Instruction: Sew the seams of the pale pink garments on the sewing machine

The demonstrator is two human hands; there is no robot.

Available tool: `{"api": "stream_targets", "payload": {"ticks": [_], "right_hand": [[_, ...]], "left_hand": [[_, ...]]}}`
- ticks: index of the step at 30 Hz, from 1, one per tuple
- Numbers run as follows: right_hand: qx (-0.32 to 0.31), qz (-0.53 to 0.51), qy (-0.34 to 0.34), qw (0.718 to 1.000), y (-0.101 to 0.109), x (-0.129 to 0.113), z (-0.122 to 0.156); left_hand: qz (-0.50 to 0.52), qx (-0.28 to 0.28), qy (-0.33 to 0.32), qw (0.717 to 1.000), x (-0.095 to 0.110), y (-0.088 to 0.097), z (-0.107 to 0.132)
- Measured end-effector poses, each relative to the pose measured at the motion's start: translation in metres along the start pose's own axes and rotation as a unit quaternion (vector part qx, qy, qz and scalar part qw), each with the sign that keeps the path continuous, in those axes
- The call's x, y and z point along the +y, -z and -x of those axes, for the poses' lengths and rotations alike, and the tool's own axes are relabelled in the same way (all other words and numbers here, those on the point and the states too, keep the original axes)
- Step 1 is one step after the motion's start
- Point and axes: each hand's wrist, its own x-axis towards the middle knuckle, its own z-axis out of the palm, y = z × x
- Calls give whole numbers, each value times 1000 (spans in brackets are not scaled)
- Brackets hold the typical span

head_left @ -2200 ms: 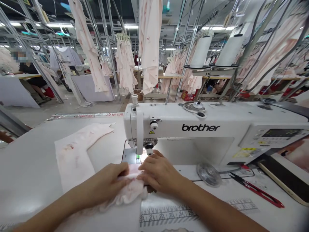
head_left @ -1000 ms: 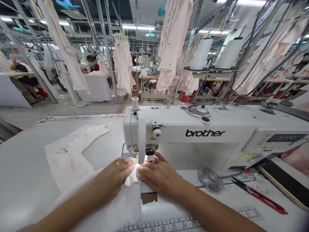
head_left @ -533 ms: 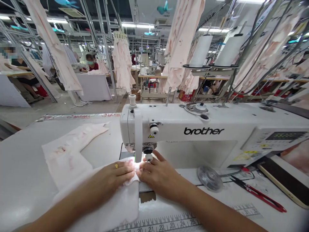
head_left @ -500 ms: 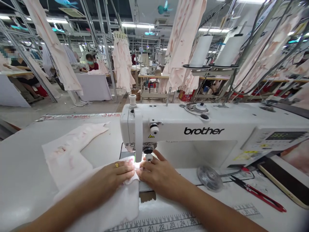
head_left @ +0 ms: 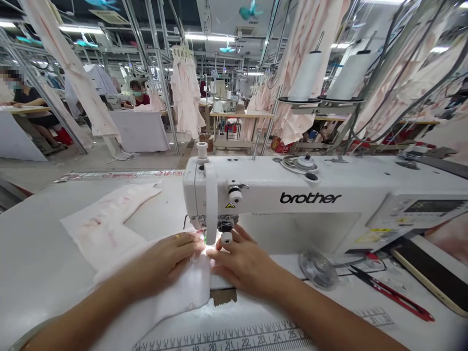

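A pale pink-white fabric piece (head_left: 183, 287) lies on the table and runs under the needle area of the white sewing machine (head_left: 263, 180). My left hand (head_left: 170, 256), a ring on one finger, rests flat on this cloth with its fingers stretched towards the needle. On the other side of the needle, my right hand (head_left: 243, 261) has its fingers apart, their tips at the fabric's edge. The machine's head and a white strip down its front hide the presser foot and some right fingertips. A bright lamp lights the spot between both hands.
Red-handled thread snips (head_left: 395, 295), a clear round plastic case (head_left: 319, 269) and a phone (head_left: 433, 273) lie at right. A printed ruler (head_left: 252, 339) runs along the front. Thread cones (head_left: 307, 75) stand behind the machine. Co-workers sit at far tables.
The cloth has shifted slightly away from me, its front edge now farther up. My left hand has moved a little left and forward; the right fingers have spread somewhat.
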Motion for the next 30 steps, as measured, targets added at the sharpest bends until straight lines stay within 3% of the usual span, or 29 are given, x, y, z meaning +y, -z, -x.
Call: {"api": "stream_targets", "payload": {"ticks": [8, 13, 19, 30], "right_hand": [[-26, 51, 1, 998, 0, -3, -1], [-50, 70, -33, 996, -1, -1, -2], [-78, 49, -109, 990, -7, 6, -2], [-88, 16, -124, 988, 1, 7, -2]], "left_hand": [[-90, -47, -83, 991, -1, 4, 5], [-110, -39, -75, 990, -4, -4, 5], [-94, -29, -19, 995, -13, -9, 0], [-77, -1, 19, 997, -26, -14, -2]]}}
